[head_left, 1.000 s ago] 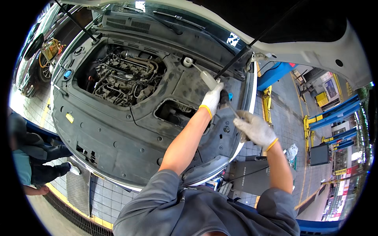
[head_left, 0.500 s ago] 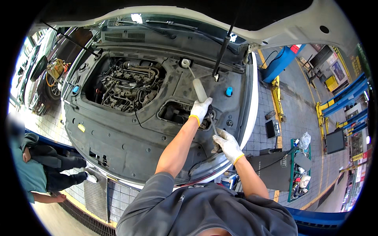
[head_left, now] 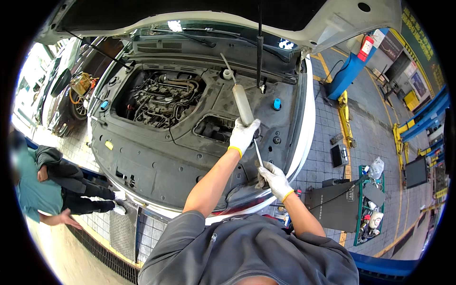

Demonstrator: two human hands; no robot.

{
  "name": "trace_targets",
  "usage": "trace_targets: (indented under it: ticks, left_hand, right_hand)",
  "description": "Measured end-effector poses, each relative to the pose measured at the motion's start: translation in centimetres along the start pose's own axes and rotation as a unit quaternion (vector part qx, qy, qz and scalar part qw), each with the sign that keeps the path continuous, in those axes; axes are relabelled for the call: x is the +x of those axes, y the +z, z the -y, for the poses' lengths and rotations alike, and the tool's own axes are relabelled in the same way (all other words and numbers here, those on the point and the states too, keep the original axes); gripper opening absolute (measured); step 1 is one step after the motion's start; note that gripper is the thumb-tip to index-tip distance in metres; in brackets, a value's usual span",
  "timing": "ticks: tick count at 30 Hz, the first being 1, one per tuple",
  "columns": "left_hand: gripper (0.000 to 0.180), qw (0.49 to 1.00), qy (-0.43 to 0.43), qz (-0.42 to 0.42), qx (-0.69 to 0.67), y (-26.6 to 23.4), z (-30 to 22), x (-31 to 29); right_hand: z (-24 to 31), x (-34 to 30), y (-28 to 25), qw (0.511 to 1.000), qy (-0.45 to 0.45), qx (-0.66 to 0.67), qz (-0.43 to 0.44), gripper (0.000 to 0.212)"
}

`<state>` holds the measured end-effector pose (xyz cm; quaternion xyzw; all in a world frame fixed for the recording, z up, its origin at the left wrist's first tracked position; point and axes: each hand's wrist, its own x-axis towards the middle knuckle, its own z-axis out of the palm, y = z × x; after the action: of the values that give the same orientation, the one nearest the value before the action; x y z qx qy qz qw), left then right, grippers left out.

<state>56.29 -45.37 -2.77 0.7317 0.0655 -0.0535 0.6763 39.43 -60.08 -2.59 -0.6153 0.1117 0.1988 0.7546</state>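
A fluid syringe [head_left: 242, 103] with a long pale barrel and thin nozzle tube slants over the engine bay. My left hand [head_left: 244, 135], in a white glove with a yellow cuff, is closed round the near end of its barrel. My right hand [head_left: 275, 180], gloved likewise, grips the near end of the plunger rod, which is drawn well out. Beyond the barrel, the nozzle tube passes over the open white reservoir neck [head_left: 227, 74], its tip past the neck. How much fluid the barrel holds I cannot tell.
The uncovered engine [head_left: 164, 99] lies to the left. A blue cap [head_left: 277, 104] and a hood strut [head_left: 260, 61] stand right of the syringe. At the left is a co-worker [head_left: 47, 185]. A green tool cart [head_left: 370, 209] and blue lift post [head_left: 349, 73] are at the right.
The nozzle tube has come up out of the reservoir neck, and its tip now shows beyond it. My view has shifted slightly. The co-worker's hand has swung outward.
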Motion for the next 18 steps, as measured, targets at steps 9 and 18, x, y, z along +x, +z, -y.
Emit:
trace_targets:
  ticks: [9, 18]
  left_hand:
    - [0.071, 0.994, 0.099, -0.014, 0.038, -2.7, -2.9, -15.2]
    - [0.071, 0.971, 0.148, -0.073, -0.171, -4.9, -1.5, -32.5]
  right_hand:
    - [-5.1, -4.1, -4.4, 0.981, -0.007, -0.079, 0.179, 0.037]
    - [-4.7, -6.9, -3.9, 0.907, -0.051, -0.264, 0.323, 0.04]
